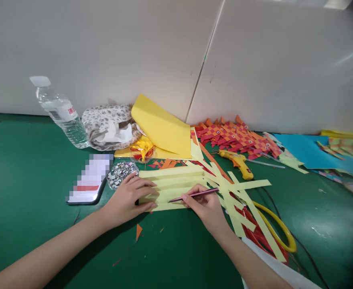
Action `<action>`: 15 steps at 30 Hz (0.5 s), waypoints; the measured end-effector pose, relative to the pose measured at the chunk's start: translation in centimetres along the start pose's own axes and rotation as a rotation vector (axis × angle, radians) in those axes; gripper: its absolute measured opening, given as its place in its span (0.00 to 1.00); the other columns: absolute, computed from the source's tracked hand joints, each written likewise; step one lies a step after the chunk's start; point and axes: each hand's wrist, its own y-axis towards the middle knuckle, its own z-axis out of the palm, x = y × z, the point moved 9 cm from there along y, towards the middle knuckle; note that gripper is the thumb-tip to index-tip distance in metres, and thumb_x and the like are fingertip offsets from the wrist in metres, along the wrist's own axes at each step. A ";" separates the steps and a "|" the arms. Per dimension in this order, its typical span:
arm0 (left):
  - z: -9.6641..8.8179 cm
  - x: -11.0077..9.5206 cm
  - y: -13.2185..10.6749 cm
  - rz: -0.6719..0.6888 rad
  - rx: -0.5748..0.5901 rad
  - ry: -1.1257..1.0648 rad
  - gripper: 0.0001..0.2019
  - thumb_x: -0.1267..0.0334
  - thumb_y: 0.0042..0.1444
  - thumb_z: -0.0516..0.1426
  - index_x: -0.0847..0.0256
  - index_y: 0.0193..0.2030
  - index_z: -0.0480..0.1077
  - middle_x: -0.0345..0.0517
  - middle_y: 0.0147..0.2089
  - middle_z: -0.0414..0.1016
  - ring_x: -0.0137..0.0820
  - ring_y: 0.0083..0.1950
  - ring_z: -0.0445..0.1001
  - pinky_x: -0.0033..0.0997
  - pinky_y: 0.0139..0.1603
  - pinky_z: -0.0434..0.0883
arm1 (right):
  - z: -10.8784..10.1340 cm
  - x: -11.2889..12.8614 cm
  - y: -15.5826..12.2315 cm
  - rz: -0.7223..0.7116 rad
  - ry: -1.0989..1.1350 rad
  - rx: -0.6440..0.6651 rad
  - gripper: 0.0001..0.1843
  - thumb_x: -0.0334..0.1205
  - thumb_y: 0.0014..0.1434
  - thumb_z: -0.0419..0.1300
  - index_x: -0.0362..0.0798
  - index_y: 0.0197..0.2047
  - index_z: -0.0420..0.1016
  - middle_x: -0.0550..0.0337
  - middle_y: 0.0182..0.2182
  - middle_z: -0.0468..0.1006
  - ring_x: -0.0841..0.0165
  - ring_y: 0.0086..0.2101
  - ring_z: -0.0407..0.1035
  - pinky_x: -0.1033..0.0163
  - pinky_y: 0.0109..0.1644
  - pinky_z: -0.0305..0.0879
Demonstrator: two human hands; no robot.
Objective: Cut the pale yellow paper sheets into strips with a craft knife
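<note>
A pale yellow sheet of paper point(176, 182) with crosswise creases lies on the green table. My left hand point(134, 196) rests on its left end, fingers stretched out flat over the sheet. In my right hand point(205, 202) is a dark purple pen point(200, 193), its tip pointing left at the lower part of the sheet. Pale yellow paper strips point(227, 190) lie crossed in a loose heap beside my right hand. Just behind my left hand is a round clear container of googly eyes point(122, 173).
A phone point(89, 180) lies at left, near a water bottle point(63, 112) and a patterned cloth tissue holder point(107, 124). Yellow card point(164, 128) leans at the wall. Behind right are woven red-orange paper fish point(236, 134), a yellow glue gun point(238, 162) and blue paper point(305, 150). A cable point(305, 251) runs at right.
</note>
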 end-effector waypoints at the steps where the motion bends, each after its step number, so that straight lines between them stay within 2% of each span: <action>1: 0.0 0.0 0.0 0.001 0.000 0.002 0.10 0.56 0.59 0.57 0.49 0.47 0.72 0.43 0.51 0.74 0.36 0.50 0.72 0.46 0.62 0.54 | -0.2 -0.1 0.0 0.004 0.008 -0.007 0.16 0.49 0.50 0.67 0.48 0.25 0.68 0.60 0.21 0.74 0.67 0.24 0.68 0.63 0.27 0.62; 7: 0.2 0.1 -0.1 -0.006 0.007 0.012 0.10 0.56 0.59 0.57 0.49 0.47 0.72 0.43 0.51 0.74 0.36 0.50 0.72 0.47 0.62 0.52 | -0.8 -0.3 0.1 0.003 0.034 -0.039 0.18 0.52 0.49 0.67 0.48 0.25 0.68 0.60 0.19 0.74 0.66 0.23 0.69 0.63 0.27 0.63; 15: 0.2 0.1 -0.1 -0.013 0.009 0.010 0.10 0.55 0.59 0.56 0.49 0.47 0.71 0.42 0.51 0.74 0.36 0.50 0.72 0.46 0.62 0.51 | -1.8 -0.4 0.2 0.001 0.053 -0.091 0.17 0.49 0.47 0.69 0.47 0.24 0.68 0.61 0.19 0.74 0.69 0.22 0.67 0.65 0.26 0.61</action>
